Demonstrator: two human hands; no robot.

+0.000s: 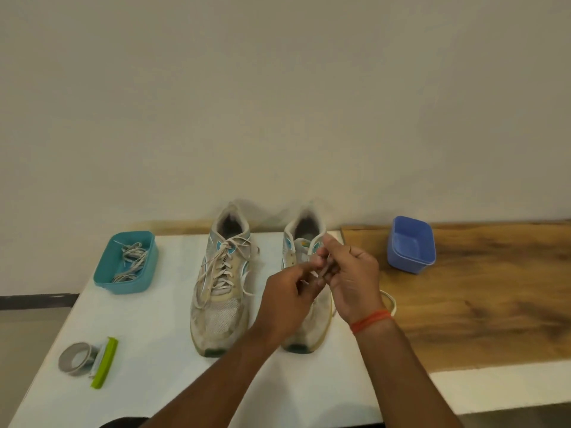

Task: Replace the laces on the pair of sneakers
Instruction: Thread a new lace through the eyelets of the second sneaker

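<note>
Head view shows me both sneakers on the counter (173, 350); left sneaker (220, 282) stays laced; my left hand (285, 299) and right hand (352, 278) pinch the lace (390, 301) over the right sneaker (304, 245), partly unlaced, I judge; fresh laces (131, 261) wait in the teal tub (106, 267).

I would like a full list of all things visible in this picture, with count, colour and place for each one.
worn white mesh sneakers with teal accents: two, side by side on the white board; the left one laced.
white board: one, on the wooden table.
teal plastic tub: one, left of the sneakers, holding loose whitish laces.
blue plastic tub: one, right, on the wooden table.
grey tape roll: one, front left.
green clip: one, beside the tape roll.
left hand, right hand: over the right sneaker, pinching its white lace.
</note>
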